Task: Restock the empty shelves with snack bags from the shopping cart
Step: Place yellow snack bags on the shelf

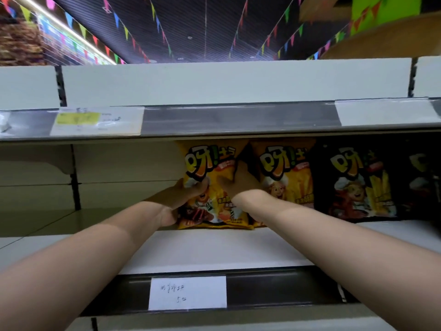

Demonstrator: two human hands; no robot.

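1. Supermarket shelving fills your view, with coloured bunting strung under a dark ceiling above it.
2. Your left hand (177, 197) is closed around the left edge of a yellow snack bag (210, 187), thumb across its front and fingers hidden behind it.
3. Your right hand (238, 185) lies over the same bag's right side; the fingers are out of sight behind the bag's edge, so you cannot tell how tightly it grips.
4. That bag stands upright on the white shelf (202, 249), its bottom edge touching the board and its top just under the upper shelf lip (238, 120).
5. Just to its right stands a second yellow bag (286, 170), touching or slightly overlapped by the first; beyond that stands a black snack bag (358, 182), with another dark bag at the frame's right edge.
6. Left of your held bag the shelf is bare back to the rear panel and the slotted upright (76, 177).
7. Bare board also lies in front of the bags, reaching to the front edge strip, where a handwritten price tag (187, 292) sits.
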